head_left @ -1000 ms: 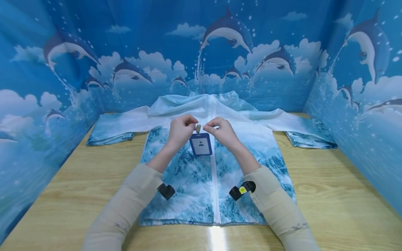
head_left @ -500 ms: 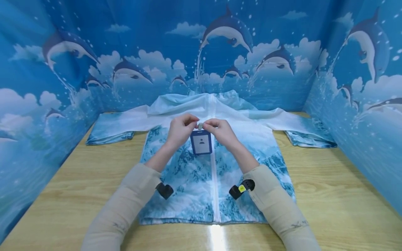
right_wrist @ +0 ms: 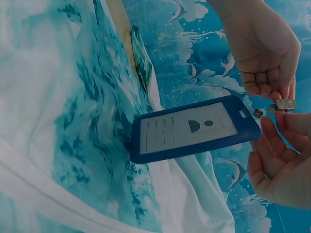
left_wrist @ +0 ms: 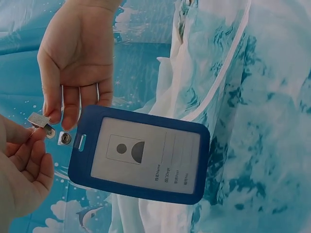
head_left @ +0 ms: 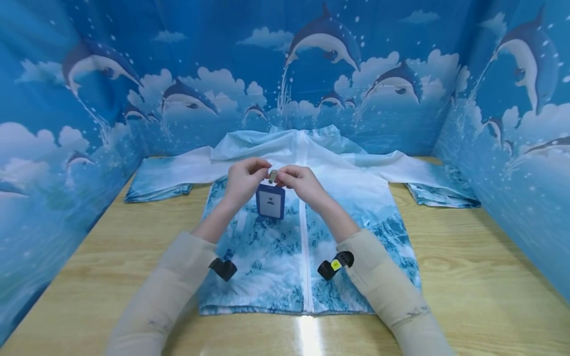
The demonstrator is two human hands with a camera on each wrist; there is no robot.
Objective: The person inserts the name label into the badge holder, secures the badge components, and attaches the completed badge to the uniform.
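Observation:
A blue-framed ID badge holder (head_left: 270,201) hangs in front of me, its printed card facing me. A metal badge clip (head_left: 273,176) sits above it between my fingertips. My left hand (head_left: 244,180) pinches the clip from the left side. From the other side, my right hand (head_left: 300,183) pinches at the clip and its strap. Round snap studs (left_wrist: 64,138) show between the clip and the holder's slot in the left wrist view. The right wrist view shows the clip (right_wrist: 285,104) between both hands' fingertips. Below the badge lies a blue and white zip jacket (head_left: 258,277).
The jacket's folded sleeves spread to both sides on the wooden table (head_left: 463,267). Curtains (head_left: 213,49) printed with dolphins and clouds enclose the back and the sides. Black wrist cameras (head_left: 223,269) are strapped to the forearms.
Both hands have shifted a little to the left, carrying the badge and clip with them. The badge now hangs left of the jacket's zip.

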